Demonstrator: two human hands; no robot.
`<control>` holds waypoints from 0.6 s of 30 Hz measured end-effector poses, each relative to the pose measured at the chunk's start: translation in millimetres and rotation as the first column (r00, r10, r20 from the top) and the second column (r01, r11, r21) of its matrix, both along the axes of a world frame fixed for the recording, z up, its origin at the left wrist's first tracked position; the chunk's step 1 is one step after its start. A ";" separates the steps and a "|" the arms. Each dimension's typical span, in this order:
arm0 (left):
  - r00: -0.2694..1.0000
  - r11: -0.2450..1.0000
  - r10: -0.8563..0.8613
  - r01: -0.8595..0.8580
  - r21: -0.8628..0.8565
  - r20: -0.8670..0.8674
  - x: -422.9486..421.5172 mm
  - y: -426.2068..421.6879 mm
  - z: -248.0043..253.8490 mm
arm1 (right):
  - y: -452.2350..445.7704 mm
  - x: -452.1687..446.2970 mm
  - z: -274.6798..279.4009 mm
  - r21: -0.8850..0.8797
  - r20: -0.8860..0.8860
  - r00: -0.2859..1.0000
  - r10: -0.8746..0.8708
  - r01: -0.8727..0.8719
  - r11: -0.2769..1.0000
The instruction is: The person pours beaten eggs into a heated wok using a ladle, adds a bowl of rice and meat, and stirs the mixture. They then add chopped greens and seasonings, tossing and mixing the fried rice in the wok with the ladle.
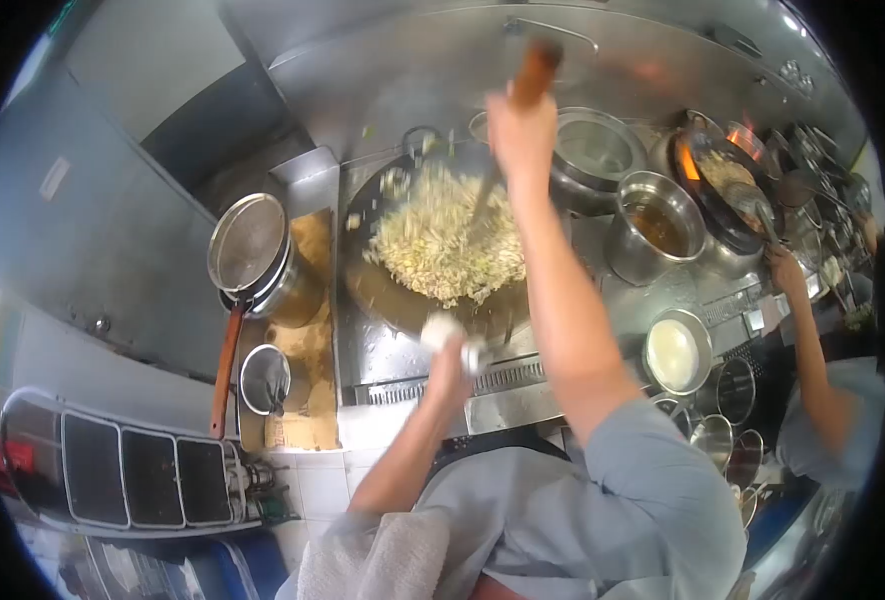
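A large wok [373, 290] holds a heap of pale, rice-like food with green bits [448, 235], some of it blurred in the air at the left. My right hand [523, 140] is closed high up on the wooden handle [536, 72] of a long wok tool, held steeply above the wok. Its metal shaft [485, 205] runs down into the food, which hides the head. At the wok's near rim, my left hand [450, 372] is closed on a white cloth [443, 330]. The cloth covers whatever part of the rim or handle lies beneath.
On the right stand a pot of brown liquid [653, 225], a lidded pot [598, 150] and a bowl of white stuff [675, 355]. Beyond, another person's hand [788, 270] works at a flaming wok [723, 190]. To the left, a strainer [248, 240] rests on a pot.
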State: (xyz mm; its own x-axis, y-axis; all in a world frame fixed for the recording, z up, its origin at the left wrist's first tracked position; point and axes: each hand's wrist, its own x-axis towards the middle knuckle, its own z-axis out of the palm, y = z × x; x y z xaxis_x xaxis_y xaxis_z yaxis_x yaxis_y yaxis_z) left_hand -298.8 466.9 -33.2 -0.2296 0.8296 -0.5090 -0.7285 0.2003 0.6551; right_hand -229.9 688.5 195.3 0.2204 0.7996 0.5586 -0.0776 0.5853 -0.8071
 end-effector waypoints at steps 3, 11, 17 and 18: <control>0.999 0.999 0.033 -0.033 0.014 0.000 2.3 -60.4 20.9 | 16.0 25.0 67.2 0.009 -0.223 0.887 0.404 -0.413 0.911; 0.997 0.998 -0.060 0.060 -0.004 -0.050 -28.3 -45.6 -2.6 | 19.0 6.6 30.3 -0.153 0.168 0.921 0.350 -0.327 0.933; 0.957 0.967 -0.161 0.201 0.153 -0.241 -46.8 -1.6 -8.8 | -80.6 17.0 -16.6 0.142 -0.054 0.920 0.387 -0.377 0.915; 0.939 0.954 -0.151 0.220 0.205 -0.309 -44.5 8.1 -13.2 | -87.8 1.0 -45.6 0.161 -0.070 0.979 0.193 -0.180 0.970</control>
